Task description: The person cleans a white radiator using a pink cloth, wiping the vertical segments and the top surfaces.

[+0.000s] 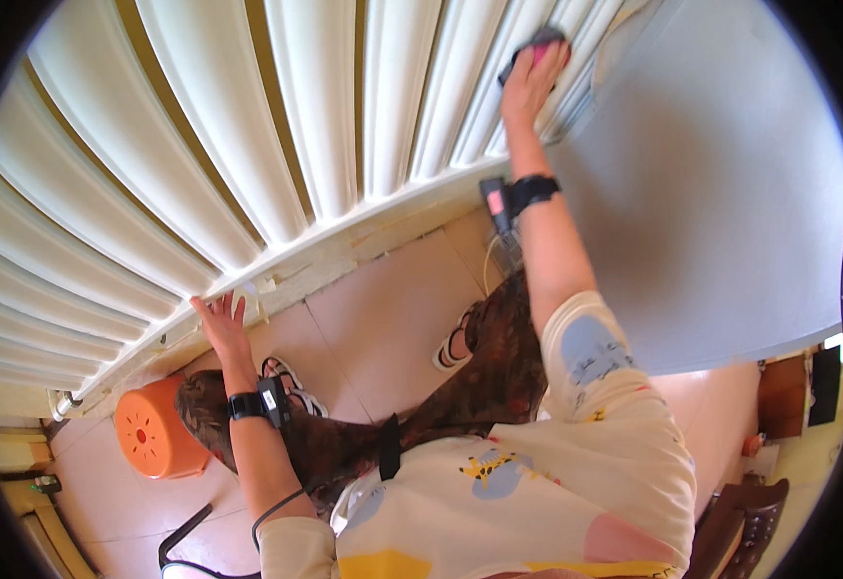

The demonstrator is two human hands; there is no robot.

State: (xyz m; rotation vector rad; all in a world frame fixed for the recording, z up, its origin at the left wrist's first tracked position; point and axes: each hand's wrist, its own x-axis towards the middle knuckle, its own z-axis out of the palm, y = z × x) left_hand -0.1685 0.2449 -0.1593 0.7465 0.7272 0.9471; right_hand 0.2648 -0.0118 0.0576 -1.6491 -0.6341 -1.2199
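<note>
A white column radiator [317, 106] fills the upper left, its tall rounded tubes meeting a bottom rail. At its right end, my right hand [534, 77] is closed on a dark grey and pink pad [545, 41], pressed to the tubes. Whether the pad is a sponge or a brush is unclear, since my fingers cover much of it. Lower down on the left, my left hand [224, 323] has its fingers spread, the tips at the radiator's bottom rail. It holds nothing.
A large pale grey panel [720, 193] borders the radiator on the right. An orange plastic stool [158, 431] stands on the tiled floor [344, 314] near my left knee. A cable [488, 262] hangs beneath the right part of the rail. Dark brown furniture [745, 526] is at the lower right.
</note>
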